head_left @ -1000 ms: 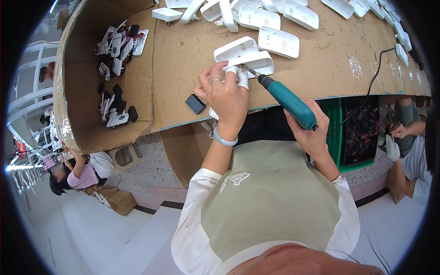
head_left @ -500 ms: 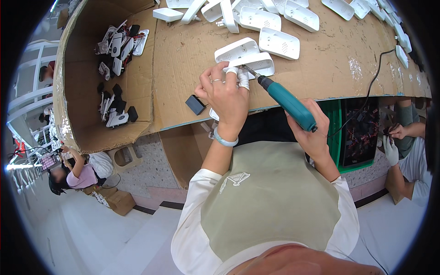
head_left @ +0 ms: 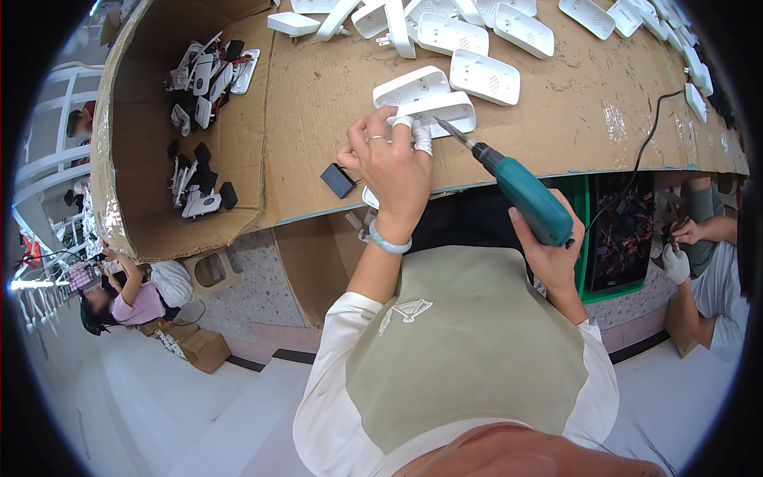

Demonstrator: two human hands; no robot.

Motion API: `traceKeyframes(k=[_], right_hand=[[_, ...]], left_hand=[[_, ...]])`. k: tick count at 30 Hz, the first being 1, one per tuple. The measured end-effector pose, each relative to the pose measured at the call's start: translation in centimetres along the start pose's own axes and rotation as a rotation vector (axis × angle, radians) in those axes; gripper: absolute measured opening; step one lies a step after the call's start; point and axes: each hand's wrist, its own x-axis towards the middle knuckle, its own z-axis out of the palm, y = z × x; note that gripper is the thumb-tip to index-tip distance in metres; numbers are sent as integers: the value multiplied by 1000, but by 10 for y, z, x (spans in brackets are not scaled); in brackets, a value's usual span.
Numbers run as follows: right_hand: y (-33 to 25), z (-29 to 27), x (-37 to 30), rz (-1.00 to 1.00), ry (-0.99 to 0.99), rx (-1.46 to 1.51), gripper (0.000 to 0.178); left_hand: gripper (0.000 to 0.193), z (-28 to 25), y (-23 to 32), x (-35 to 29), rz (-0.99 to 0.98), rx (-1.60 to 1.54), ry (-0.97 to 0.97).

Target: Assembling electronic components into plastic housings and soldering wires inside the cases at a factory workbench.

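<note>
My left hand (head_left: 391,168), with white wraps on its fingertips, is closed on a white plastic housing (head_left: 456,110) lying on the cardboard-covered bench. Its thumb side is partly hidden by the hand. In my right hand (head_left: 554,261) is a teal electric screwdriver (head_left: 531,199), pointed up and to the left. Its metal bit ends over the housing, just right of the wrapped fingertips; whether the tip touches it I cannot tell. Another open white housing (head_left: 412,86) lies right behind. A small black block (head_left: 338,181) sits left of my left wrist.
Several white housings (head_left: 524,29) spread along the bench's far side. At left, an open cardboard box (head_left: 242,187) holds white and black parts with wires. A black cord (head_left: 656,119) crosses the bench at right. Beneath is a green crate (head_left: 586,278); a co-worker's hands (head_left: 682,246) are beyond it.
My right hand has drawn the screwdriver back to the right and toward me, so its bit has come away from my left fingertips. My left hand and the housing have stayed put.
</note>
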Motion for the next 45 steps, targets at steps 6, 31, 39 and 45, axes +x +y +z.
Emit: traceKeyframes(k=[6,31,39,45], right_hand=[[-2,-11,-10,100,37,24,22],[-5,-13,-21,144,165,53,34],[-14,-1,-20,84,139,38,32],[-27,-7,-7,135,249,80,29]], left_hand=[[13,1,4,1,-11,1,-41],[19,-24,-327,-344,-1365,-737,-745],[34,93,-335,-439,-1117,-26,-1084],[18,-107,-129,-66,-343,-849,-1245]])
